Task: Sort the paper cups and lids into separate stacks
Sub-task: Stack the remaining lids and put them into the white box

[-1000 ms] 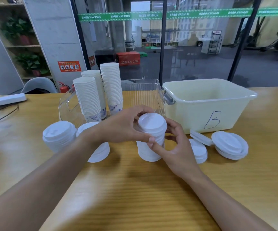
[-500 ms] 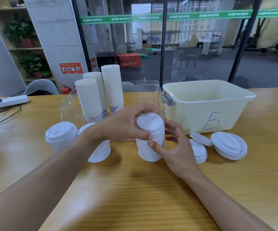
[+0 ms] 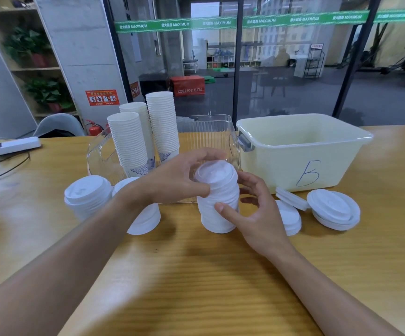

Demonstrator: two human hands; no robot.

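Observation:
A tall stack of white lids (image 3: 218,202) stands on the wooden table (image 3: 196,275) at the centre. My left hand (image 3: 179,178) grips the top lids of this stack, fingers curled over the rim, and the top leans slightly. My right hand (image 3: 257,209) holds the stack's lower right side with thumb and fingers. Three stacks of white paper cups (image 3: 145,132) stand in a clear bin (image 3: 220,132) behind. More lid stacks sit at the left (image 3: 87,195), behind my left wrist (image 3: 145,219), and at the right (image 3: 291,219).
A pale yellow tub (image 3: 300,151) marked with a letter stands at the right rear, with loose lids (image 3: 333,209) in front of it. A power strip (image 3: 14,144) and cables lie at the far left. A glass wall stands beyond the table.
The top of the central lid stack has tilted a little to the left under my left hand. My right hand has slid slightly lower on the stack's side.

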